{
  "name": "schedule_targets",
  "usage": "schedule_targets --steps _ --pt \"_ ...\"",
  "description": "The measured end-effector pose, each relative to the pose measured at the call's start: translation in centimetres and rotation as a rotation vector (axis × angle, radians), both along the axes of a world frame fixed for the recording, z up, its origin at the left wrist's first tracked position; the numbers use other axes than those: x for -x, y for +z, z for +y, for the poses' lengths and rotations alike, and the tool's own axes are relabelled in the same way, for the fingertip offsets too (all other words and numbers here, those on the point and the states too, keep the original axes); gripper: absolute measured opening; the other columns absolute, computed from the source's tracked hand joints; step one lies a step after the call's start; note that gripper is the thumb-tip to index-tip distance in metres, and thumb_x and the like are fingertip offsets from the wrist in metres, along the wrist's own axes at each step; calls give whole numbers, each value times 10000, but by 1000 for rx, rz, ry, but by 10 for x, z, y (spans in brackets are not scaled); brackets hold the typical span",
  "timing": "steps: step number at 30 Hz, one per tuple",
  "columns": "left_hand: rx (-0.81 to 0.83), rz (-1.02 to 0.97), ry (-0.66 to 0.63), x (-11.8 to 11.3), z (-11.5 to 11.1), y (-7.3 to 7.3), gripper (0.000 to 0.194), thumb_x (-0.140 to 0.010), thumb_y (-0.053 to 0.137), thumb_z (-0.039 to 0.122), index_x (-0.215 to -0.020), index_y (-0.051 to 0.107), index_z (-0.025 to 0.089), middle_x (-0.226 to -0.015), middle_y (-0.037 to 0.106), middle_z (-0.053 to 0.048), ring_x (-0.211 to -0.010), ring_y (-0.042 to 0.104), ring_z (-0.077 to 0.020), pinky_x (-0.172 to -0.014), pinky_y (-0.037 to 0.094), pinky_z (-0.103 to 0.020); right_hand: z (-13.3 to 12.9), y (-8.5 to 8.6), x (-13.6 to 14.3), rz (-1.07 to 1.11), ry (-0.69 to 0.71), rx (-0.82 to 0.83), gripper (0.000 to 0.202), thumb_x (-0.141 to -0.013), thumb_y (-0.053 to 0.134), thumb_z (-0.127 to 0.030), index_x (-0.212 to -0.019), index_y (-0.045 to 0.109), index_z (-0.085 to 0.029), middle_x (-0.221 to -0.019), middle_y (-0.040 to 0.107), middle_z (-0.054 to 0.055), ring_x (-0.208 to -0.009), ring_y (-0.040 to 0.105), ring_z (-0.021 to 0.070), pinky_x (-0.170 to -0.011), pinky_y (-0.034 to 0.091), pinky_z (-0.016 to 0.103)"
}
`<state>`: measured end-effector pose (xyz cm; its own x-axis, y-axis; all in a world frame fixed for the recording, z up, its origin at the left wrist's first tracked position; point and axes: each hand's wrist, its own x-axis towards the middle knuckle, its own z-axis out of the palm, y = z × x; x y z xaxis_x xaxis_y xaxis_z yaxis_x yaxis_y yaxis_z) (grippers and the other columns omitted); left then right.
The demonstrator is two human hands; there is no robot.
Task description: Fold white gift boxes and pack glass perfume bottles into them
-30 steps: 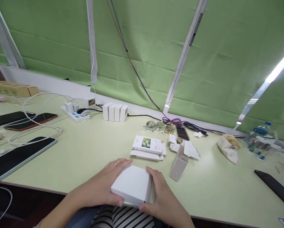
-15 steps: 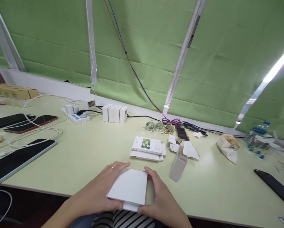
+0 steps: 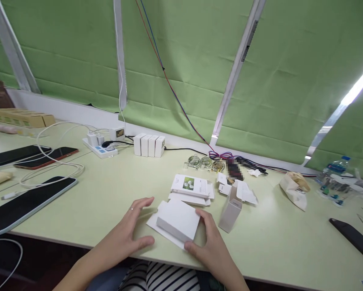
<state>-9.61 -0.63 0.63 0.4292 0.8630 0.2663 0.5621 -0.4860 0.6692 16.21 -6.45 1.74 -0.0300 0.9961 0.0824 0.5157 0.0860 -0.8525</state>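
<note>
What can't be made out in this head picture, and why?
Head view:
Inside of the white box: hidden by its walls.
Fine print on the flower-picture box: too small.
Pixelated item: blurred by mosaic.
Black slab: cut off by right edge.

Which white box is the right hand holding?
The plain white box, frontmost, gripped by the right hand; the flower-print box, standing box and four-box row are all untouched.

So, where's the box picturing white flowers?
In the head view, the flower box lies near centre, beyond the white box at the right hand, left of the standing carton.
</note>
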Motion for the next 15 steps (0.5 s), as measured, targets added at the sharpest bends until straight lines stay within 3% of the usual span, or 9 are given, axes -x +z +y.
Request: schedule_targets --steps 3,6,11,15 --pt "49 87 6 -3 2 4 496 -789 600 353 -1257 476 247 -1237 558 -74 -1160 501 -275 -989 412 -403 2 -2 0 -31 -8 -13 672 -651 637 -194 -1273 385 -216 -1353 417 50 -1266 374 229 -1072 287 344" --pt "-14 185 -28 -9 3 10 325 -778 595 314 -1096 598 244 -1134 622 -47 -1087 534 -261 -957 422 -381 1 -2 0 -61 46 -7 692 -641 654 -215 -1280 386 -217 -1359 412 46 -1264 372 233 -1067 293 343" --pt "-82 220 -83 -12 3 14 125 -812 542 270 -827 661 234 -1048 664 -25 -1003 577 -223 -897 445 -318 -1 3 0 -103 80 33 695 -633 652 -214 -1278 394 -206 -1350 418 49 -1251 377 232 -1056 305 343" --pt "-91 208 -104 -7 2 9 83 -787 586 272 -798 657 229 -1096 652 -20 -1056 558 -221 -912 439 -295 -1 3 1 -150 99 36 742 -604 664 -197 -1292 386 -199 -1355 412 55 -1252 370 238 -1058 301 347"
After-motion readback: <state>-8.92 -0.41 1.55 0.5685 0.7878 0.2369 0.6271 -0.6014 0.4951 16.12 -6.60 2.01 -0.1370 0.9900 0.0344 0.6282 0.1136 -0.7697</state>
